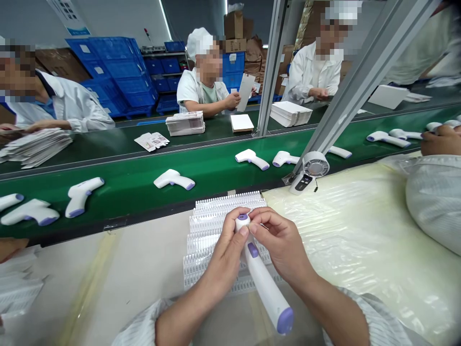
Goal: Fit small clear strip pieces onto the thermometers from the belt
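Observation:
Between my two hands is a white infrared thermometer (264, 284) with a purple trigger and purple end cap, its handle pointing down toward me. My left hand (227, 245) wraps round the head on the left, thumb on its side. From the right, my right hand (283, 240) pinches at the head near the trigger, fingertips close to my left thumb. What lies under those fingertips is hidden. Beneath my hands, several white slotted plastic strips (205, 240) lie in rows on the grey table (144, 269).
More white thermometers (175, 179) lie along the green conveyor belt (212, 168). A small handheld fan (311, 170) leans by a metal post (334, 105). Plastic sheeting (353, 230) covers the table at right. Co-workers (205, 86) across the belt handle cardboard; another person's sleeve (435, 197) is at right.

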Tool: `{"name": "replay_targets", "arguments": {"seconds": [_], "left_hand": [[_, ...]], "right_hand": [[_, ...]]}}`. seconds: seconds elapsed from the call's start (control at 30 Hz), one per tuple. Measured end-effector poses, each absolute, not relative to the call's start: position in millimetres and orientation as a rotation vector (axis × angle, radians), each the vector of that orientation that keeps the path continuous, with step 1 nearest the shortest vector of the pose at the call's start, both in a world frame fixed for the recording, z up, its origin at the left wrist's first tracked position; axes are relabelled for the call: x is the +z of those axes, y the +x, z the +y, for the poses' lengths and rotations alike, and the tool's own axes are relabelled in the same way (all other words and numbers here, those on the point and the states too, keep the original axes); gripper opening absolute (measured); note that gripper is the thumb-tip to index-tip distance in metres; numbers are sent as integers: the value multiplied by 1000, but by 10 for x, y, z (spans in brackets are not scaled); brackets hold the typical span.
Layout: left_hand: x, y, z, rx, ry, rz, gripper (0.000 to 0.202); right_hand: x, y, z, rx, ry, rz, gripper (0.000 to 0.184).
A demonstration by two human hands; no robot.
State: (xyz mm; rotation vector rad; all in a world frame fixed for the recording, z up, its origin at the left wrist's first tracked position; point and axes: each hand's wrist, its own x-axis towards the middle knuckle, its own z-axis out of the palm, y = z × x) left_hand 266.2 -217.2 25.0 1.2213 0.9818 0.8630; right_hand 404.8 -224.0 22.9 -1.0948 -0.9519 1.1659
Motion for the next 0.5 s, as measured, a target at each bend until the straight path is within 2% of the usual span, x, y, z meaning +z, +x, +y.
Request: {"name": "replay_targets", "arguments": {"seconds": [0.13,0.3,0.37,0.5], "left_hand": [[200,2649,-2165,889,1221,1000,35],[117,2577,-2132,879,1150,931,42],[137,2531,-2088,916,1083,900,46],[228,2399,-1890,1222,936,973,57]], "right_hand": [[227,4045,-2237,1217,-1088,-896,14],[171,4100,-2144,1453,-957,-595,39],[179,4133,-2135,1497,-980,-538,42],[257,4122,-2235,1697,-1011,-849,46]]}}
